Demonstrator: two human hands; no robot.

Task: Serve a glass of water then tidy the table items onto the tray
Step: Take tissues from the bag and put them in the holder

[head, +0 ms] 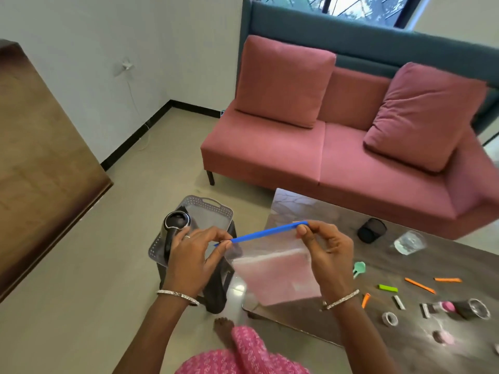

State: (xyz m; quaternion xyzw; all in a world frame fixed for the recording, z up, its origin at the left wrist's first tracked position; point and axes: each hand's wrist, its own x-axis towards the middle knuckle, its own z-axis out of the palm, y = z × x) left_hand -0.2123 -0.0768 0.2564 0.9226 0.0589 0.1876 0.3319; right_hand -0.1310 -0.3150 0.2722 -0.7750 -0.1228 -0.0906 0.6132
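Note:
I hold a clear zip bag (275, 276) with a blue zip strip and something pink inside, above the near left corner of the dark table (337, 217). My left hand (194, 255) pinches the left end of the strip. My right hand (324, 247) pinches its right end. A grey tray (216, 209) rests on a dark stool to the left, with a dark jug (175, 225) standing in it. A clear glass of water (409, 242) stands on the table at the right.
On the table lie a black mesh cup (371, 230), a mint green clip (359, 268), several orange sticks (420, 285), a green piece (387, 288), tape rolls (389, 318) and a tipped dark cup (474, 309). A pink sofa (324, 147) stands behind. A wooden cabinet (40, 157) is at left.

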